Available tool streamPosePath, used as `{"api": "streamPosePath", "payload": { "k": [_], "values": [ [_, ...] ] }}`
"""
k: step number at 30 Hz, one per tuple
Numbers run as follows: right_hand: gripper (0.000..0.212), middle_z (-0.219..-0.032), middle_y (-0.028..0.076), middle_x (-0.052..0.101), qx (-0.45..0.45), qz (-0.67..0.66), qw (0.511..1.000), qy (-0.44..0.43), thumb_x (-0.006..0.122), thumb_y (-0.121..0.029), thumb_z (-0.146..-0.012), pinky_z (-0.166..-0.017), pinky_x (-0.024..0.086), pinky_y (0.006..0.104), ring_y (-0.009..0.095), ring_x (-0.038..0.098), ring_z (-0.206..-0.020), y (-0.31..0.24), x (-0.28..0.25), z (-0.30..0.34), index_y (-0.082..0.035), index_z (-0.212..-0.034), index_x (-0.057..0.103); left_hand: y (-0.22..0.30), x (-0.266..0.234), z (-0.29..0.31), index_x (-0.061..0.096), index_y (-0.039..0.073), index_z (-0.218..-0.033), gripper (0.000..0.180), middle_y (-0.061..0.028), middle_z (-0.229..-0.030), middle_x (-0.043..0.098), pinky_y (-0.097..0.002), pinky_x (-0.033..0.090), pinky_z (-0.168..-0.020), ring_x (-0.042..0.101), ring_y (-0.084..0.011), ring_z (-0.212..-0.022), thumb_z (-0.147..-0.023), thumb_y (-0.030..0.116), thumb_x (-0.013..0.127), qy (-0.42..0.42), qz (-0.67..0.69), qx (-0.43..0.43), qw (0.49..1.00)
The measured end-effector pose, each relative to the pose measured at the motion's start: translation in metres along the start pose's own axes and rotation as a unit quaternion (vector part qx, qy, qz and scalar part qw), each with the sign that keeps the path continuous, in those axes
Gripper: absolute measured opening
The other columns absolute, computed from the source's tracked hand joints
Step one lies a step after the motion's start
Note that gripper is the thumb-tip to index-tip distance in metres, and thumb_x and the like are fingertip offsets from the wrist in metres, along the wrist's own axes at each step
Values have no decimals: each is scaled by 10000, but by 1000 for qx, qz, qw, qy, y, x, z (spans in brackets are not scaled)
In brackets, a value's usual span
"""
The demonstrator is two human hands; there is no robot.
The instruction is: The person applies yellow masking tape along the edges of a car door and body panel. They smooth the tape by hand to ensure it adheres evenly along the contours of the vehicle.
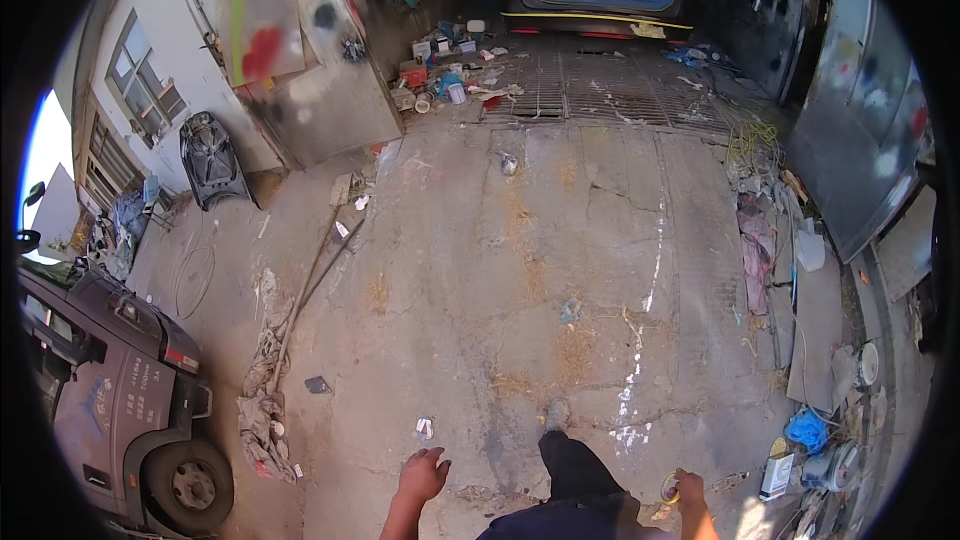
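Note:
My left hand [424,476] hangs at the lower middle over the concrete floor, its fingers loosely bent and apart, with nothing in them. My right hand [689,487], at the lower right, is closed on a yellow roll of tape [668,487], seen at its inner side. Between the two arms, one dark-trousered leg with a grey shoe [557,412] is stretched forward. A small white-and-dark scrap [425,427] lies on the floor just beyond my left hand.
Ahead, a car body [600,25] with its rear open stands inside a workshop bay behind floor grating [620,90]. A truck [110,400] stands at left near crumpled sheeting [265,410] and a long pole [300,305]. Buckets [832,465] and a blue bag [806,430] line the right.

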State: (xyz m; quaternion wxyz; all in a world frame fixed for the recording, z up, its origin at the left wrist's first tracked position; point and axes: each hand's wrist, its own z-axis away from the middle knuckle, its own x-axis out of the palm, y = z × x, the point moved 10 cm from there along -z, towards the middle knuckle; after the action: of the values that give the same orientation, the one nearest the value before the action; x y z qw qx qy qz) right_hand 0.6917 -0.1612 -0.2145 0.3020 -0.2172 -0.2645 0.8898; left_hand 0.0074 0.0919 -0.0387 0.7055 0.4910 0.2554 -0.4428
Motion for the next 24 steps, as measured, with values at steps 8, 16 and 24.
{"api": "streamPosePath", "payload": {
  "k": [8, 16, 24],
  "values": [
    [122, -965, 126, 771, -149, -36, 970, -187, 706, -57, -1035, -805, 606, 348, 217, 758, -841, -336, 302, -22, 9, -1138, 713, -66, 23, -84, 736, 167, -1441, 539, -167, -1278, 809, -476, 590, -1067, 747, -390, -1237, -1020, 504, 724, -249, -53, -84, 963],
    [230, -1199, 131, 795, -315, -54, 900, -295, 664, 8, -1049, -1074, 536, 359, 187, 745, -1114, -662, 499, 37, -1, -1278, 687, 69, -99, -326, 817, 87, -1240, 325, -194, -1118, 827, -457, 645, -912, 812, -363, -992, -1000, 302, 774, -35, 117, -51, 991],
    [261, -1328, 145, 756, -372, -58, 854, -359, 643, 40, -1050, -1133, 516, 405, 224, 726, -1221, -894, 644, 99, -11, -1305, 652, 315, -348, -639, 802, 49, -1206, 193, -186, -1057, 798, -418, 617, -833, 782, -345, -946, -1042, 131, 743, 68, 168, 174, 968]
  ]
}}
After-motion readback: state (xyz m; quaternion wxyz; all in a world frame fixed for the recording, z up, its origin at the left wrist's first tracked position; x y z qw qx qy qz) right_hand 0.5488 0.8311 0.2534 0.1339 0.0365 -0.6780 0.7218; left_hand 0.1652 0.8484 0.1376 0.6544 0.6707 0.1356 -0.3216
